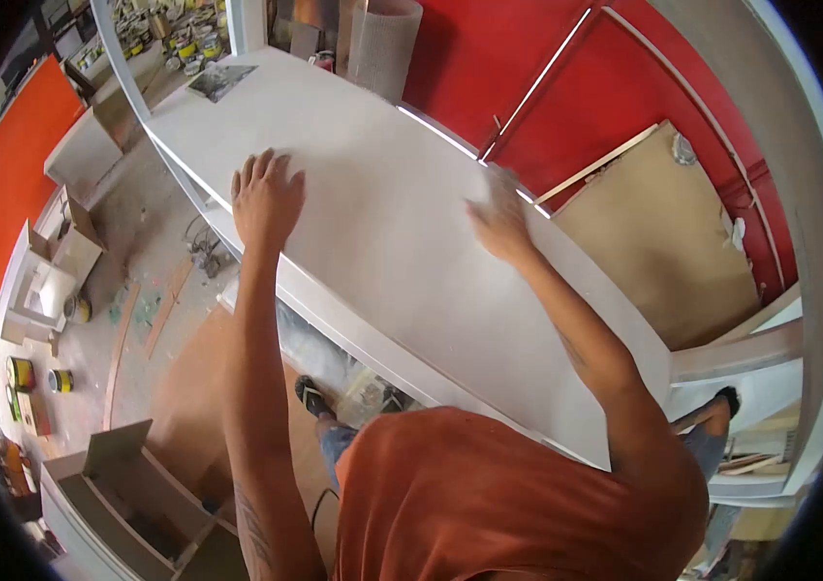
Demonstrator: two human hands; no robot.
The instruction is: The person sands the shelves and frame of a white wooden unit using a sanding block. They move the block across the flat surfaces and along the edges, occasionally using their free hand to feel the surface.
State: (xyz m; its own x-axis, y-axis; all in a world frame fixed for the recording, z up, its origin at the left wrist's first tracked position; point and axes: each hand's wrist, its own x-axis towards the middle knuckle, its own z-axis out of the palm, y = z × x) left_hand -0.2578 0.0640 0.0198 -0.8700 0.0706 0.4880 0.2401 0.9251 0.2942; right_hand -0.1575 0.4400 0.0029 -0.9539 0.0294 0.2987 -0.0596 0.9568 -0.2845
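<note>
A long white panel (372,223) with a raised white frame stretches in front of me. At its near left edge is my left hand (268,198), palm down, fingers spread and holding nothing. Across the panel, close to its far edge, my right hand (500,228) is smeared by motion. A greyish blur shows at its fingertips, and I cannot tell whether it holds something. Toward the panel's far left end lies a dark, patterned flat piece (220,82).
A red panel (547,73) and a tan board (668,228) stand beyond the far edge. To the left are an orange panel (19,174), paint cans (61,380) on the floor and a cable (206,250). An open cabinet box (140,484) stands at lower left.
</note>
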